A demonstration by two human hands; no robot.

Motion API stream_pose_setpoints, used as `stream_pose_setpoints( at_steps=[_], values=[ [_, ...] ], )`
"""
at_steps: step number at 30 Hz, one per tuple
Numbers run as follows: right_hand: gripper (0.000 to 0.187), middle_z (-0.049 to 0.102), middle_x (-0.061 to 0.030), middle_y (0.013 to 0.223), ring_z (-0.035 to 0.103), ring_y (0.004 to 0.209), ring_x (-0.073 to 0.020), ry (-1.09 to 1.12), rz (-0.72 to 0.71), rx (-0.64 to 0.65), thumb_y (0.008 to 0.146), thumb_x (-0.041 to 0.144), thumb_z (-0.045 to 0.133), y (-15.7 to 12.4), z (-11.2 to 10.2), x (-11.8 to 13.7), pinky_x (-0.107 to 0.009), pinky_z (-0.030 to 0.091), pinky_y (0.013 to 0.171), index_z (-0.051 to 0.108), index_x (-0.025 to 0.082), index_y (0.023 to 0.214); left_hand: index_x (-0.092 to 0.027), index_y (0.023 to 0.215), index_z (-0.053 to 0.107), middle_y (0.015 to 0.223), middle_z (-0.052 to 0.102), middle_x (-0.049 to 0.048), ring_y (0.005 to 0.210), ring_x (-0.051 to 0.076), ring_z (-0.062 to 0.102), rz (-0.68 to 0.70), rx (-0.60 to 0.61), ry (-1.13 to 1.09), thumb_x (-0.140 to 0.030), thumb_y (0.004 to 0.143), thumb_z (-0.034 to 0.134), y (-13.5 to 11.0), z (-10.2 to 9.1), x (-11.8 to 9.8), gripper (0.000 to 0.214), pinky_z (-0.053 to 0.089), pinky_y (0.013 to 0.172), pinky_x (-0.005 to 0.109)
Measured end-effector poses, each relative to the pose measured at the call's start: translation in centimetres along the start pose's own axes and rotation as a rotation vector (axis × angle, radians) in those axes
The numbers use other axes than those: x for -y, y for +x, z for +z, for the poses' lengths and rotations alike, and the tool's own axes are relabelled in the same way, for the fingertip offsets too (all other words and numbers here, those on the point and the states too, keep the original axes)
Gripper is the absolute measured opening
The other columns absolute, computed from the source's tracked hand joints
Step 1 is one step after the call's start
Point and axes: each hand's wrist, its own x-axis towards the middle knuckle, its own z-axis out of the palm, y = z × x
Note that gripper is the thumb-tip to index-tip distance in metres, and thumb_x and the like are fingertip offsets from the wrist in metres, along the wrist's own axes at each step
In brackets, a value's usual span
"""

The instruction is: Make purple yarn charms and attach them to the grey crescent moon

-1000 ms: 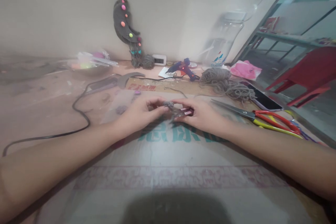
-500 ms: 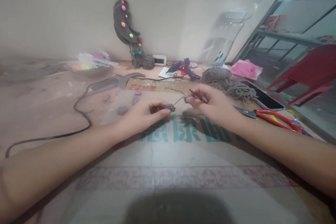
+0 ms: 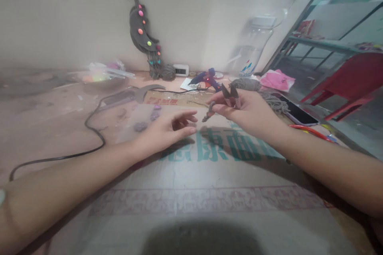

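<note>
"Grey yarn piece (image 3: pixel 205 118), where is it hanging?"
"It's dangling from the right hand (image 3: pixel 253 107), whose fingertips are pinching it above the green-lettered sheet (image 3: pixel 206 175)."
"Is that hand carrying anything else?"
"Yes, it's also gripping small snips (image 3: pixel 229 96); their dark blades are pointing up, spreading apart."
"And the left hand (image 3: pixel 167 127)?"
"It's gaping, its thumb and fingers standing apart near the yarn."

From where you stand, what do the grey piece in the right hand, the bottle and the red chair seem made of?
Grey piece: probably yarn, matte, lumpy and twisted. Bottle: plastic or glass, smooth and see-through; can't tell which. Red chair: likely plastic, smooth, evenly coloured.
</note>
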Motion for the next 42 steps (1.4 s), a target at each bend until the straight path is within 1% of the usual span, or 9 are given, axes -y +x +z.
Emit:
stream_pose_setpoints(
  at_steps=[7, 12, 22, 26, 28, 30, 34, 39, 42],
  values=[
    [0.009, 0.073, -0.0016, 0.074, 0.068, 0.075, -0.019, -0.054, -0.042, -0.028, 0.085, 0.028, 0.065, 1.2, -0.4, 1.6, -0.035, 0.054, 0.073, 0.069, 0.02, 0.086, -0.021, 0.134, 0.058, 0.121, 0.069, 0.01, 0.096, 0.021, 0.066, 0.009, -0.054, -0.012, -0.049, 0.083, 0.069, -0.5, -0.3, -1.0, 0.059, 0.053, 0.086, 0.035],
    [0.011, 0.073, -0.0023, 0.076, 0.069, 0.076, -0.0192, -0.105, -0.066, -0.017, 0.085, 0.025, 0.064, 2.1, -0.1, 2.9, -0.036, 0.054, 0.077, 0.072, 0.018, 0.088, -0.02, 0.122, 0.068, 0.113, 0.073, 0.0081, 0.1, 0.022, 0.066, 0.031, -0.071, -0.041, -0.049, 0.085, 0.067, -0.7, -0.2, -1.3, 0.047, 0.051, 0.092, 0.036],
    [0.012, 0.074, -0.0009, 0.08, 0.07, 0.078, -0.019, -0.131, -0.098, -0.01, 0.084, 0.023, 0.064, 2.8, 0.3, 3.8, -0.036, 0.056, 0.077, 0.075, 0.02, 0.089, -0.017, 0.136, 0.055, 0.118, 0.072, 0.0124, 0.108, 0.023, 0.066, 0.066, 0.001, -0.272, -0.039, 0.09, 0.064, -0.1, 0.0, -0.4, 0.052, 0.05, 0.094, 0.037],
    [0.012, 0.074, -0.0022, 0.083, 0.07, 0.08, -0.02, -0.125, -0.088, -0.011, 0.085, 0.025, 0.066, 2.6, 0.2, 3.5, -0.037, 0.056, 0.077, 0.076, 0.021, 0.09, -0.022, 0.148, 0.042, 0.117, 0.071, 0.0121, 0.105, 0.021, 0.067, 0.123, 0.04, -0.359, -0.036, 0.091, 0.063, 0.0, 0.0, 0.0, 0.062, 0.051, 0.093, 0.036],
    [0.013, 0.074, -0.0026, 0.084, 0.07, 0.081, -0.0203, -0.119, -0.088, -0.011, 0.084, 0.026, 0.066, 2.5, 0.3, 3.2, -0.037, 0.056, 0.077, 0.075, 0.021, 0.091, -0.024, 0.148, 0.042, 0.117, 0.071, 0.0112, 0.101, 0.019, 0.068, 0.121, 0.05, -0.368, -0.037, 0.092, 0.062, 0.0, -0.1, 0.0, 0.061, 0.051, 0.091, 0.035],
    [0.014, 0.074, -0.0025, 0.084, 0.069, 0.08, -0.0201, -0.112, -0.088, -0.013, 0.084, 0.028, 0.066, 2.6, 0.3, 2.8, -0.037, 0.057, 0.076, 0.075, 0.02, 0.091, -0.023, 0.141, 0.052, 0.119, 0.07, 0.0108, 0.1, 0.019, 0.068, 0.085, 0.041, -0.349, -0.038, 0.09, 0.064, 0.1, -0.1, -0.1, 0.054, 0.052, 0.089, 0.033],
    [0.014, 0.073, -0.0021, 0.079, 0.068, 0.075, -0.0179, -0.094, -0.063, -0.013, 0.084, 0.027, 0.064, 2.6, 0.3, 2.4, -0.035, 0.056, 0.073, 0.074, 0.019, 0.09, -0.017, 0.11, 0.071, 0.113, 0.073, 0.0089, 0.098, 0.019, 0.068, 0.005, 0.008, -0.309, -0.037, 0.085, 0.07, 0.2, -0.2, -0.7, 0.033, 0.051, 0.088, 0.032],
    [0.012, 0.069, -0.0009, 0.072, 0.063, 0.069, -0.0153, -0.092, -0.011, 0.009, 0.085, 0.025, 0.061, 2.2, 0.5, 1.4, -0.032, 0.053, 0.07, 0.072, 0.019, 0.088, -0.016, 0.099, 0.073, 0.091, 0.076, 0.005, 0.083, 0.017, 0.068, -0.067, -0.002, -0.295, -0.038, 0.083, 0.07, 0.1, -0.2, -1.0, 0.027, 0.052, 0.08, 0.03],
    [0.023, 0.068, -0.0023, 0.078, 0.06, 0.068, -0.0146, -0.074, 0.055, 0.051, 0.086, 0.031, 0.062, 1.8, 0.8, -0.1, -0.03, 0.049, 0.064, 0.07, 0.016, 0.101, -0.017, 0.097, 0.073, 0.087, 0.076, 0.0034, 0.079, 0.015, 0.067, -0.055, 0.009, -0.264, -0.039, 0.086, 0.068, 0.1, -0.3, -0.7, 0.025, 0.051, 0.076, 0.028]
  ],
)
